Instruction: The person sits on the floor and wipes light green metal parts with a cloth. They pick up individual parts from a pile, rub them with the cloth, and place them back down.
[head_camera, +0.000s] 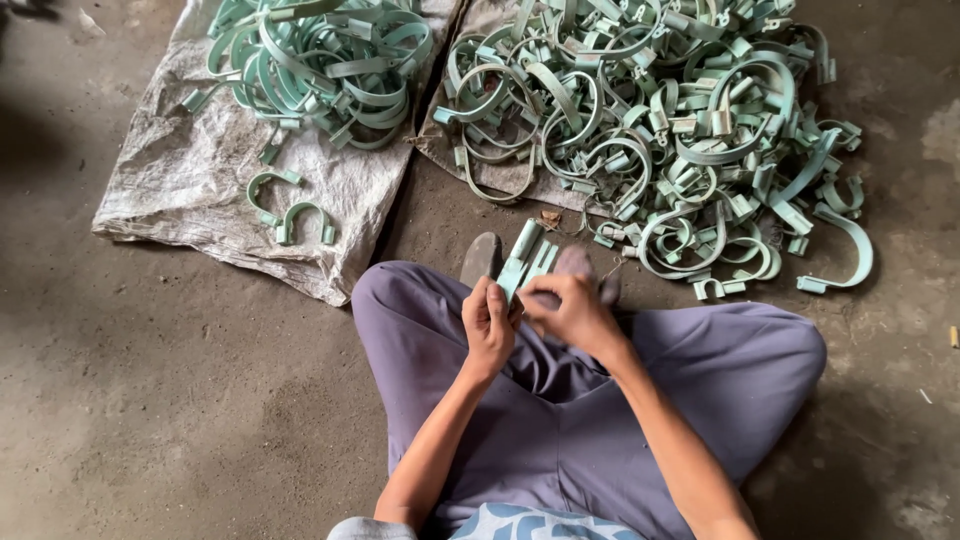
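Concrete floor, green clamp (525, 258) pinched between both hands (535, 315)

I'm seeing soft, dim daylight falling evenly from above; shadows are pooling darkest at the upper left corner, and focus is holding sharp.

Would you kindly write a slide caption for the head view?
Seated person's left hand and right hand hold pale green clamp pieces before two clamp piles on sacking.
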